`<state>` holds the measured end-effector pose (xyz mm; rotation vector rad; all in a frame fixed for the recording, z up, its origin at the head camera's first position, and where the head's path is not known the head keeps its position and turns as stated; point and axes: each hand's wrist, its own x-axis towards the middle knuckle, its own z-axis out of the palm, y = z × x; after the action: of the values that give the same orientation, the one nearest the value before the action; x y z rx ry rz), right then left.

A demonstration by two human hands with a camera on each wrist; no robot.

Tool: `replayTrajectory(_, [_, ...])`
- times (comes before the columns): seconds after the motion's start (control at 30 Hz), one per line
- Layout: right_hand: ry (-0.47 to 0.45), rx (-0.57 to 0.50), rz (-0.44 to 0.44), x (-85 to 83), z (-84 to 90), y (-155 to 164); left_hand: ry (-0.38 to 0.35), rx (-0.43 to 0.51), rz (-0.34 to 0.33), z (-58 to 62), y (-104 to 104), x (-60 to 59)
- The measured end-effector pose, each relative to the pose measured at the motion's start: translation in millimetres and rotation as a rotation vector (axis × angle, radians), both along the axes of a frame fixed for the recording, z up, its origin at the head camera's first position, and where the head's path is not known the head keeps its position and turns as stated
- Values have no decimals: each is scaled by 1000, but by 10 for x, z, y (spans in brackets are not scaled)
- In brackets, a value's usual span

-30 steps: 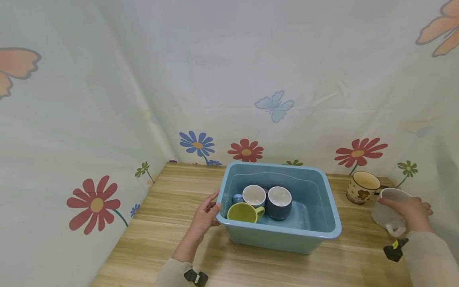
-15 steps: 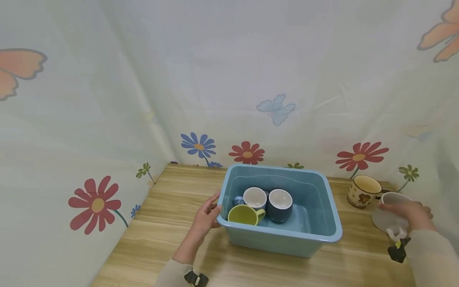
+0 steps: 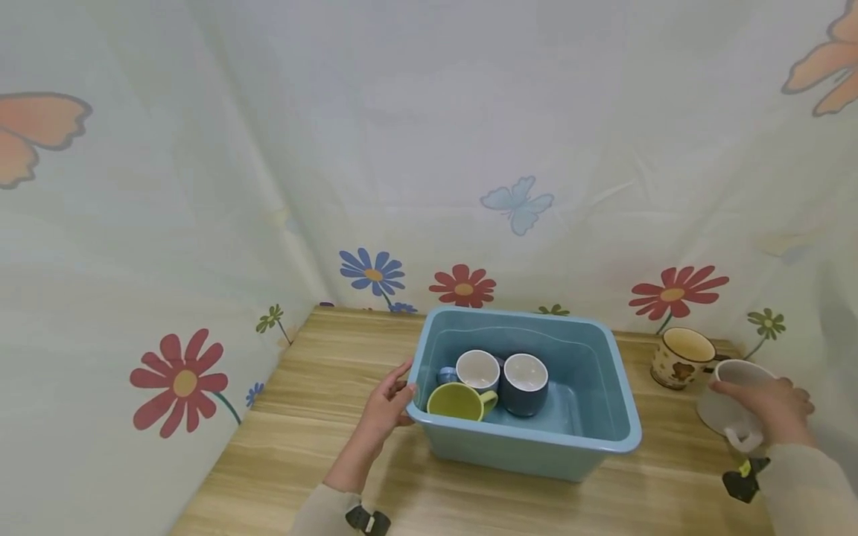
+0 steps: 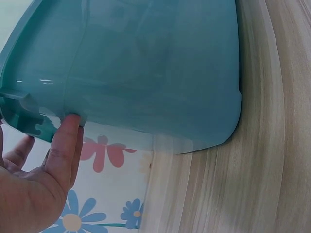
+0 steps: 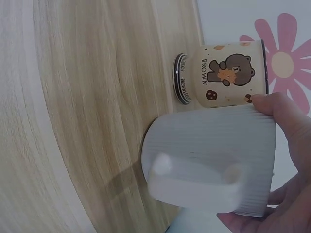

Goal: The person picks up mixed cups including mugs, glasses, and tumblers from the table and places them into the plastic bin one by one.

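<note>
In the head view, my left hand [image 3: 386, 406] grips the left rim of a blue plastic bin [image 3: 509, 444]. The left wrist view shows its fingers [image 4: 63, 150] against the bin's outer wall, just under the rim. Inside the bin stand a light blue mug [image 3: 478, 368], a yellow-green mug [image 3: 456, 402] and a dark navy mug [image 3: 524, 387]. At the far right, my right hand [image 3: 777, 406] holds a ribbed white mug [image 5: 209, 141] by its rim, thumb on one side and fingers across. The mug's handle faces the right wrist camera.
A cream mug with a bear picture [image 3: 682, 359] stands close beside the white mug, near the back edge of the wooden table [image 3: 348, 350]. A curtain with flowers and butterflies [image 3: 402, 149] hangs behind and at the sides.
The head view has shifted slightly, so everything sits a little lower in it. Both hands keep their holds on the bin and the white mug, with hardly any movement.
</note>
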<state>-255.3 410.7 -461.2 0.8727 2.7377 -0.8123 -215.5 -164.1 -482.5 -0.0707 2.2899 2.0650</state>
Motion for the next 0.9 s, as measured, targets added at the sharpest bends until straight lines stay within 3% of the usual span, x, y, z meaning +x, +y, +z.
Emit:
replayTrajectory(0.33, [-13, 42, 52, 83, -16, 65, -5, 3, -18, -1, 49, 19])
replayTrajectory(0.57, [14, 50, 23, 92, 0, 119, -1, 1, -21, -3, 44, 17])
replayTrajectory(0.9, [69, 90, 117, 136, 198, 143, 0, 6, -17, -27, 34, -14])
